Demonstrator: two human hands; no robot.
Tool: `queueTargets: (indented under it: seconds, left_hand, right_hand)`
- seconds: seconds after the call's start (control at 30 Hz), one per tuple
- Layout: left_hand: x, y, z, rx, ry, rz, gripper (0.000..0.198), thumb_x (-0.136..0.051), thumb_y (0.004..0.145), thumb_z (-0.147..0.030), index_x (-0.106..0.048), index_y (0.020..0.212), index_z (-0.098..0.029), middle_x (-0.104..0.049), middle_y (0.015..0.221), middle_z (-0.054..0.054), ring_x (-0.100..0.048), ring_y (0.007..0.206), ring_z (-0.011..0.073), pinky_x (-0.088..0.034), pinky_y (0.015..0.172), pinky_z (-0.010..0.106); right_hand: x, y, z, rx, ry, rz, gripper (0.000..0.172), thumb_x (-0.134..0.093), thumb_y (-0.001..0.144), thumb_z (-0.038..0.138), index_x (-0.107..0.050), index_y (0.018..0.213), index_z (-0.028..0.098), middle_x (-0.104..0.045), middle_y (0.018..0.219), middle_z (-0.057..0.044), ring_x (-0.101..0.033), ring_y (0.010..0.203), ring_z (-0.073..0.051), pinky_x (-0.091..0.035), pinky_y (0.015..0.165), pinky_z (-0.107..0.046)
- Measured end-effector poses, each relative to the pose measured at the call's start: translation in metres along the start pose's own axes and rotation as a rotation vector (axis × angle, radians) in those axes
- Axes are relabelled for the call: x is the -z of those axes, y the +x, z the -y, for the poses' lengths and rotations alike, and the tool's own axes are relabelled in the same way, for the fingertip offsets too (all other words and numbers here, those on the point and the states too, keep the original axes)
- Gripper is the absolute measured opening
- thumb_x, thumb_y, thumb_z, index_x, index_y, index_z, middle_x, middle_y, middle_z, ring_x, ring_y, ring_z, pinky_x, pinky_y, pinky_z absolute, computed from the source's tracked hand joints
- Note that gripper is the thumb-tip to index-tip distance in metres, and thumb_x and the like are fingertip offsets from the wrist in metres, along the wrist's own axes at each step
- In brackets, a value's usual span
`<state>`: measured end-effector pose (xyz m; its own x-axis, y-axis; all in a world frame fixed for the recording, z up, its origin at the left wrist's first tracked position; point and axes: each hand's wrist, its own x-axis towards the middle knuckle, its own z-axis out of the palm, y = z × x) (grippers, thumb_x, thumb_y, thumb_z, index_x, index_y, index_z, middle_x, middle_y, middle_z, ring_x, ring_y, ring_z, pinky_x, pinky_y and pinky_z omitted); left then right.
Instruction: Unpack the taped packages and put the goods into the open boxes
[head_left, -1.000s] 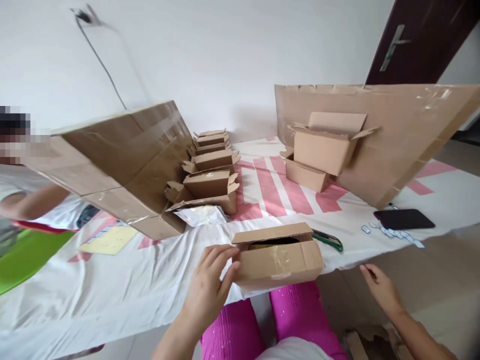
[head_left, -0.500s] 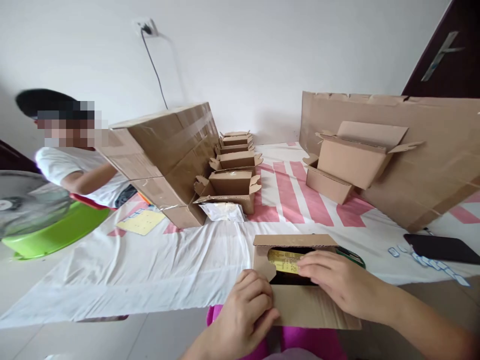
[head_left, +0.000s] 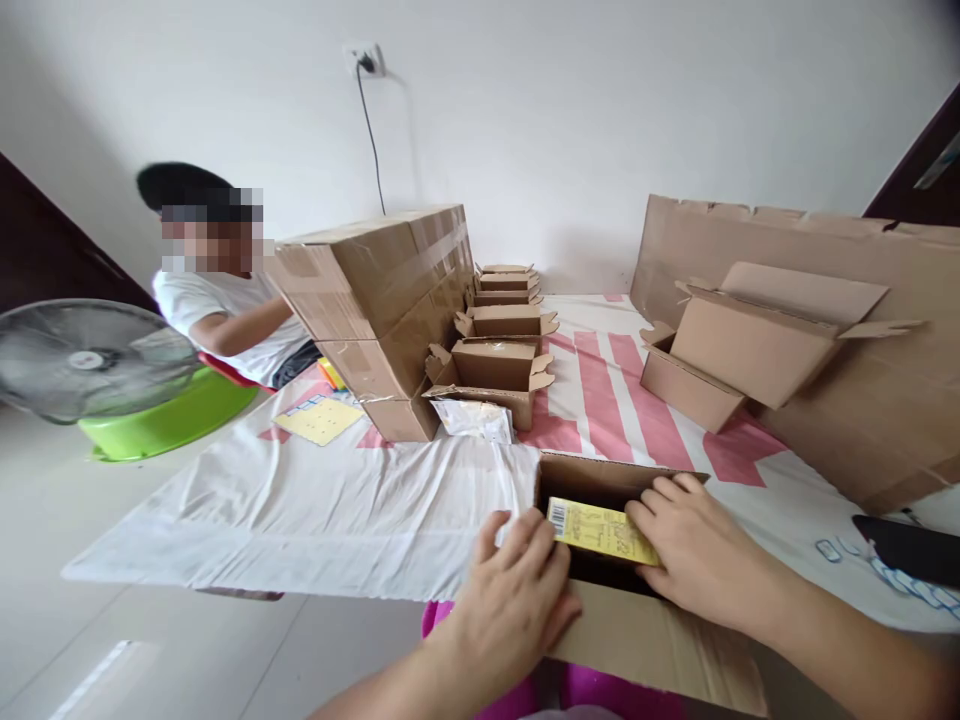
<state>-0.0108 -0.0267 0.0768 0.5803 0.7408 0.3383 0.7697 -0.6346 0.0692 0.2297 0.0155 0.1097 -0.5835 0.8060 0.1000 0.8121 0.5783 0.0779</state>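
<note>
An open cardboard box (head_left: 660,630) stands at the near table edge, a yellow printed packet (head_left: 600,530) with a barcode inside it. My left hand (head_left: 517,590) grips the box's left side, its fingers bent over the edge and the thumb at the front. Over the right side, my right hand (head_left: 690,545) has its fingers curled at the box edge, touching the packet's right end. The box's inside below the packet is dark.
Several open boxes (head_left: 491,367) line taped cartons (head_left: 390,340). A white packet (head_left: 476,420) lies before them. Two stacked boxes (head_left: 757,325) lean by a cardboard panel (head_left: 825,250). A dark tablet (head_left: 911,548) lies right. A person (head_left: 217,300) sits left near a fan (head_left: 90,360).
The box's top opening is wider and more of the yellow packet shows. My right hand has shifted along the right side. The whole view has turned left.
</note>
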Motion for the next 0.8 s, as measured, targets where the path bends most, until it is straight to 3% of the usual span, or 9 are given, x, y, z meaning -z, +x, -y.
queueTargets:
  seconds: [0.1,0.17,0.27,0.37,0.5,0.6,0.67,0.8]
  left_hand:
    - [-0.002,-0.004,0.011,0.155,-0.019,-0.003,0.064,-0.059,0.081,-0.069,-0.059,0.116,-0.016,-0.065,0.102,0.013,-0.061,0.102,0.0346,-0.038,0.098,0.058]
    - [-0.009,-0.006,0.019,0.164,-0.073,0.0,0.073,-0.055,0.077,-0.075,-0.059,0.116,-0.014,-0.065,0.1,0.013,-0.063,0.095,0.0335,-0.042,0.095,0.059]
    - [-0.023,-0.009,0.027,0.141,-0.136,-0.077,0.075,-0.049,0.077,-0.079,-0.059,0.113,-0.013,-0.062,0.112,0.019,-0.061,0.104,0.0356,-0.047,0.091,0.055]
    - [-0.031,-0.01,0.032,0.109,-0.201,-0.139,0.078,-0.048,0.075,-0.08,-0.058,0.114,-0.013,-0.058,0.126,0.022,-0.058,0.114,0.0367,-0.05,0.092,0.052]
    - [-0.031,-0.007,0.034,0.1,-0.287,-0.079,0.075,-0.051,0.076,-0.077,-0.059,0.12,-0.016,-0.059,0.127,0.02,-0.058,0.117,0.0367,-0.051,0.095,0.054]
    - [-0.031,-0.006,0.034,0.112,-0.331,0.007,0.062,-0.049,0.083,-0.071,-0.063,0.116,-0.02,-0.052,0.134,0.021,-0.055,0.122,0.0376,-0.052,0.094,0.054]
    - [-0.032,-0.008,0.034,0.133,-0.374,0.057,0.056,-0.051,0.084,-0.069,-0.066,0.104,-0.019,-0.046,0.139,0.021,-0.053,0.125,0.038,-0.053,0.095,0.052]
    - [-0.037,-0.01,0.033,0.164,-0.52,0.082,0.055,-0.065,0.073,-0.07,-0.063,0.089,-0.018,-0.04,0.145,0.021,-0.05,0.129,0.0392,-0.052,0.097,0.05]
  right_hand:
    - [0.006,-0.013,-0.015,-0.073,0.074,-0.058,0.015,-0.065,0.076,0.024,-0.06,0.091,0.023,-0.068,0.091,-0.006,-0.062,0.083,-0.026,-0.043,0.074,-0.038]
    - [0.004,-0.022,-0.027,-0.133,0.121,-0.115,0.022,-0.059,0.081,0.028,-0.058,0.103,0.024,-0.069,0.096,-0.006,-0.064,0.079,-0.024,-0.045,0.069,-0.036]
    - [-0.003,-0.035,-0.046,-0.227,0.201,-0.218,0.038,-0.054,0.085,0.044,-0.054,0.117,0.024,-0.071,0.102,-0.008,-0.067,0.077,-0.025,-0.048,0.065,-0.036]
    - [-0.01,-0.046,-0.062,-0.362,0.324,-0.286,0.046,-0.053,0.083,0.055,-0.054,0.116,0.023,-0.072,0.1,-0.01,-0.07,0.078,-0.027,-0.051,0.063,-0.035]
    - [-0.02,-0.059,-0.079,-0.618,0.416,-0.391,0.05,-0.049,0.082,0.063,-0.053,0.111,0.023,-0.072,0.097,-0.012,-0.07,0.079,-0.029,-0.052,0.06,-0.036]
    - [-0.035,-0.065,-0.088,-0.763,0.498,-0.43,0.049,-0.047,0.083,0.064,-0.053,0.107,0.022,-0.071,0.101,-0.013,-0.069,0.089,-0.031,-0.055,0.068,-0.04]
    - [-0.049,-0.067,-0.09,-0.868,0.654,-0.439,0.049,-0.048,0.082,0.066,-0.056,0.103,0.022,-0.072,0.101,-0.014,-0.069,0.094,-0.033,-0.056,0.075,-0.045]
    - [-0.08,-0.065,-0.086,-0.933,1.267,-0.54,0.053,-0.051,0.082,0.068,-0.061,0.11,0.024,-0.071,0.117,-0.013,-0.067,0.108,-0.032,-0.057,0.09,-0.048]
